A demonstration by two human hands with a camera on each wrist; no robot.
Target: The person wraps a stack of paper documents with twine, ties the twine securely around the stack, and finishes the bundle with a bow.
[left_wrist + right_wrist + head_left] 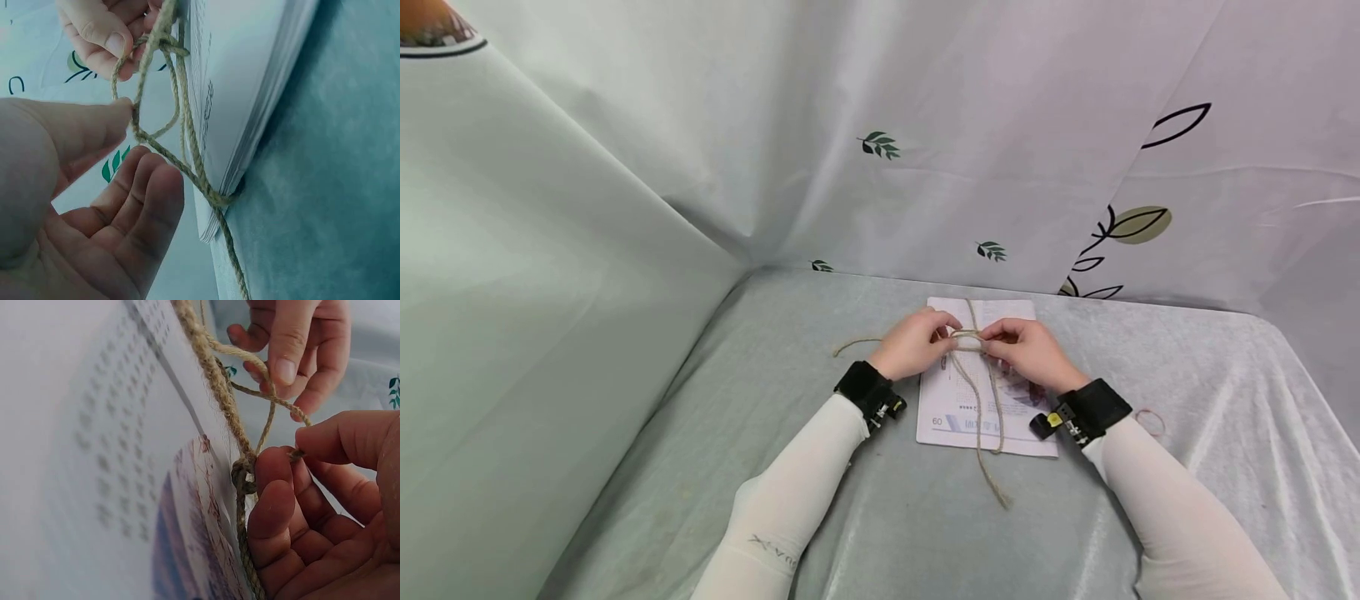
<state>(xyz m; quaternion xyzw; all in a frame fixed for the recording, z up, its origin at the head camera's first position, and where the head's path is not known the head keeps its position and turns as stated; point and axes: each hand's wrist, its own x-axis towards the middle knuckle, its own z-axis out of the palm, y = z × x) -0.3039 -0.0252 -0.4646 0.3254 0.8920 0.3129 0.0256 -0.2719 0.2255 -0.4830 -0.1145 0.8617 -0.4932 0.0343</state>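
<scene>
A thin stack of printed paper [951,408] lies on the cloth-covered table [790,350] with tan twine [977,421] wrapped around it lengthwise. Both hands meet over its far half. My left hand [942,337] pinches one strand of the twine [187,164] between thumb and fingers. My right hand [994,342] pinches the other strand beside a knot [241,474] that sits against the paper's cover [94,456]. A loop of twine runs between the two hands. One loose end trails left on the cloth, and another lies past the stack's near edge.
Pale cloth with leaf prints hangs as walls [925,125] behind and to the left of the table. A thin red rubber band [1150,422] lies on the cloth right of my right wrist. Black wrist straps [865,390] sit on both white sleeves.
</scene>
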